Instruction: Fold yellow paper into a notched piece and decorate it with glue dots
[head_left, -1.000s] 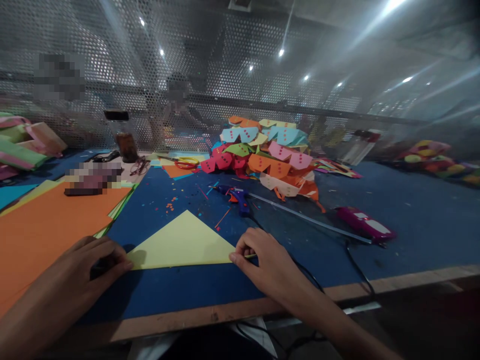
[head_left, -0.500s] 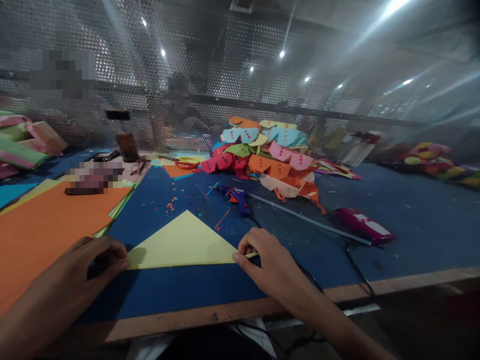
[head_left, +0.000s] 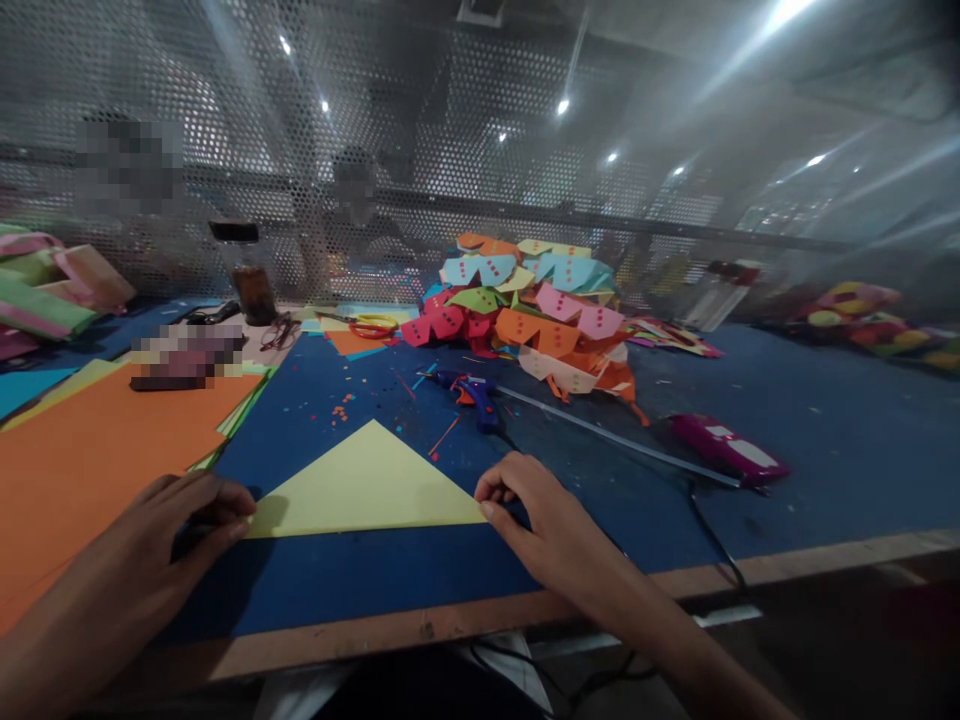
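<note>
A pale yellow sheet of paper (head_left: 367, 485), folded into a triangle, lies on the blue tabletop with its point facing away from me. My left hand (head_left: 195, 515) pinches its left corner between thumb and fingers. At the right corner, my right hand (head_left: 529, 510) has thumb and fingertips closed on the paper. Beyond the triangle rests a blue glue gun (head_left: 480, 398) with an orange trigger. Tiny paper scraps (head_left: 343, 408) are scattered left of it.
Orange sheets (head_left: 105, 440) lie at the left, with a phone-like item (head_left: 187, 358) on them. A heap of coloured paper masks (head_left: 540, 310) stands at the back. Yellow-handled scissors (head_left: 373, 325), a jar (head_left: 251, 275) and a magenta case (head_left: 726, 448) sit around. A cord (head_left: 716, 540) crosses the front edge.
My right hand has shifted slightly right to the tip of the paper's corner, and the bit that stuck out past its fingers no longer shows. The left hand has moved very little.
</note>
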